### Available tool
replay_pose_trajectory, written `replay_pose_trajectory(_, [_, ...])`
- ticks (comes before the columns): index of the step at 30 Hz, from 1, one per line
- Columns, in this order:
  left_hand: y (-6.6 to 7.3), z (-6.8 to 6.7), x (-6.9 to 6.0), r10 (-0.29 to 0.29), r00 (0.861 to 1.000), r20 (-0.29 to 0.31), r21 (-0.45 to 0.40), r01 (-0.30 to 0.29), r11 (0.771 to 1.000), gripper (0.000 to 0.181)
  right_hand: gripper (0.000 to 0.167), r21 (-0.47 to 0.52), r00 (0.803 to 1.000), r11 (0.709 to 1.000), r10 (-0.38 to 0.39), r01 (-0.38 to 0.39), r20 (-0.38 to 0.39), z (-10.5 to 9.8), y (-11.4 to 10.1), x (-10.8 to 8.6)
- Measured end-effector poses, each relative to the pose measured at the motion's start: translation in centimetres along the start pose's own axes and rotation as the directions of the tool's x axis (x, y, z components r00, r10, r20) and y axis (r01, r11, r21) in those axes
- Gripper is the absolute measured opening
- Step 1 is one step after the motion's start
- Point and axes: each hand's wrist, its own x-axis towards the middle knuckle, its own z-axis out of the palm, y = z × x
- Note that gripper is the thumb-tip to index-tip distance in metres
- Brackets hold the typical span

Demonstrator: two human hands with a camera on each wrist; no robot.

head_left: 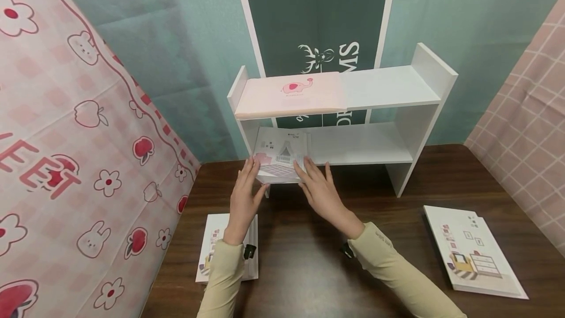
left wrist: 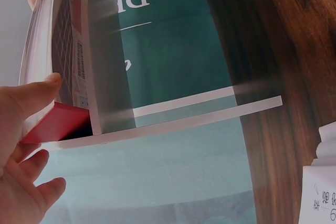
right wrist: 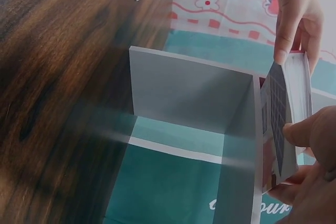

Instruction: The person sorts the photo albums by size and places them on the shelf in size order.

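A book [head_left: 279, 147] with a pale, printed cover lies at the left end of the lower board of a white two-tier shelf [head_left: 366, 144]. My left hand [head_left: 244, 198] grips the book's left side, its thumb at the near edge. From the other side my right hand [head_left: 324, 196] holds it, fingers over the cover's right edge. A red spine [left wrist: 55, 123] shows beside the left thumb in the left wrist view. White page edges [right wrist: 299, 87] face outward between the two hands in the right wrist view. The fingers partly cover the book.
A pink cover with an elephant [head_left: 293, 91] lies on the upper board's left part. White books [head_left: 252, 264] rest on the brown table [head_left: 304, 269] under the left forearm; more books [head_left: 476, 254] lie at the right. Patterned cloth hangs on both sides.
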Motion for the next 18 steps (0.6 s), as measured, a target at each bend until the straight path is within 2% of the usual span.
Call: replay_pose_trajectory(18, [0.04,0.76,-0.19,-0.024,0.998,-0.055,-0.008,0.024,1.0,0.071,0.054,0.002,0.996,1.0,-0.019,0.019,-0.088,0.39,-0.1,0.09])
